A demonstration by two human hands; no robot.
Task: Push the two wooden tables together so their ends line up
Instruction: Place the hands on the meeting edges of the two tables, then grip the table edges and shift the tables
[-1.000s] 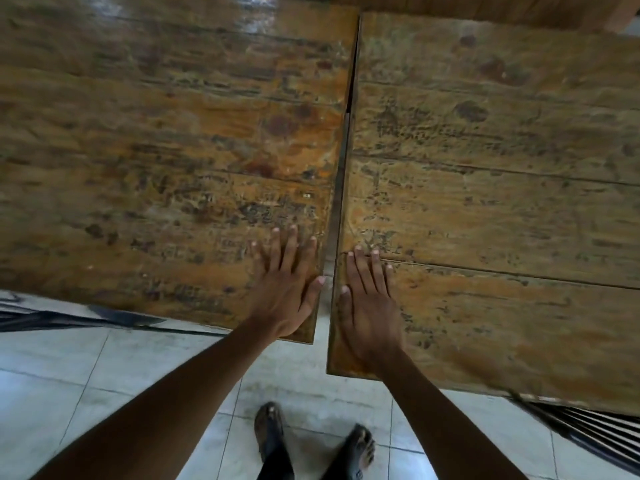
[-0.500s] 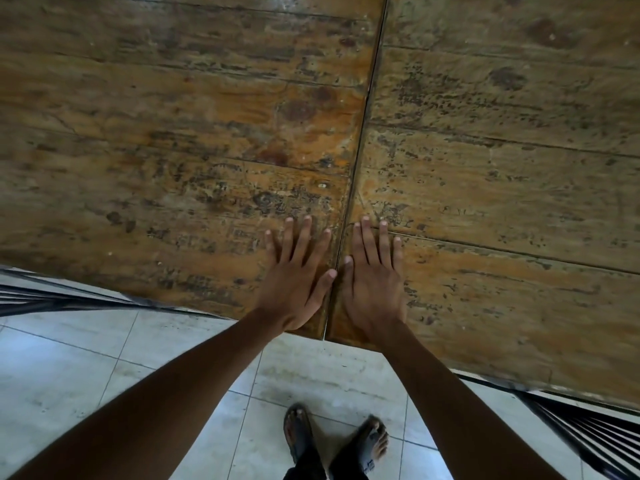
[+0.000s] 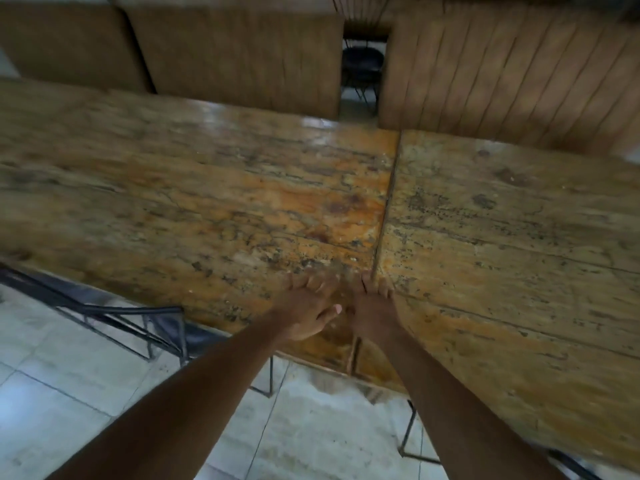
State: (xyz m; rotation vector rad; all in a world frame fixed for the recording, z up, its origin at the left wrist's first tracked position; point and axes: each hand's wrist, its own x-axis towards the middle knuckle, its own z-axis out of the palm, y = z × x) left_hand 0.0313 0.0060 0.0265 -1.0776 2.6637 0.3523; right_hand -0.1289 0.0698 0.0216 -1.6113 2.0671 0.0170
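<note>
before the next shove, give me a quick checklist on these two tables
1. Seam between the tabletops closed: ok, only a thin dark line shows.
2. Near ends flush: cannot tell, the corners are blurred and partly behind the forearms.
3. Far ends flush: ok, no obvious step at the seam.
4. Left hand flat on the left table: ok.
5. Right hand flat on the right table: ok.
6. Tabletops bare: ok.

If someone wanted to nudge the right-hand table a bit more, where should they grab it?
Probably the near long edge of the right table, close to the seam, coming from the standing side. The flat overhanging top lets fingers hook under, and the right hand already rests there.
</note>
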